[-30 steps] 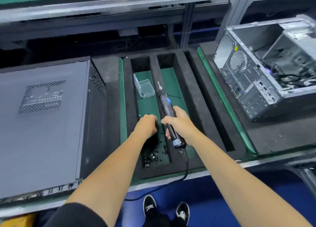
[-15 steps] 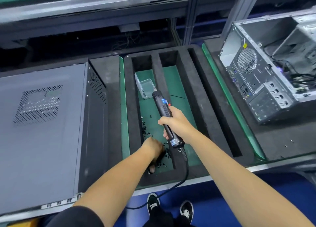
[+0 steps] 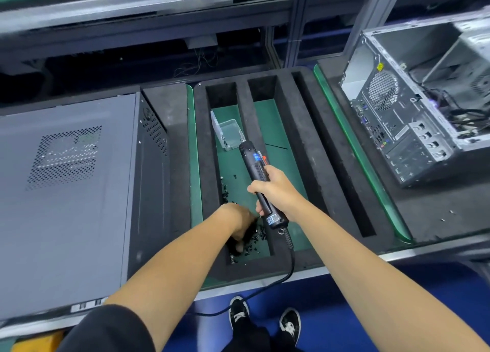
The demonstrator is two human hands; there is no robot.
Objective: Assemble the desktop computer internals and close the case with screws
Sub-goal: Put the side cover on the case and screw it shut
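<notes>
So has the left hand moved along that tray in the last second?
Yes. The left hand has slid toward the person, away from the clear box at the far end, down into the screws at the tray's near end.

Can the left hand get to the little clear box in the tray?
Probably yes. The left hand is down among the screws in the same slot as the box, with bare green floor between them. The screwdriver passes beside that path, not across it.

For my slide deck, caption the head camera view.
Right hand grips electric screwdriver; left hand reaches into loose screws in foam tray.
</notes>
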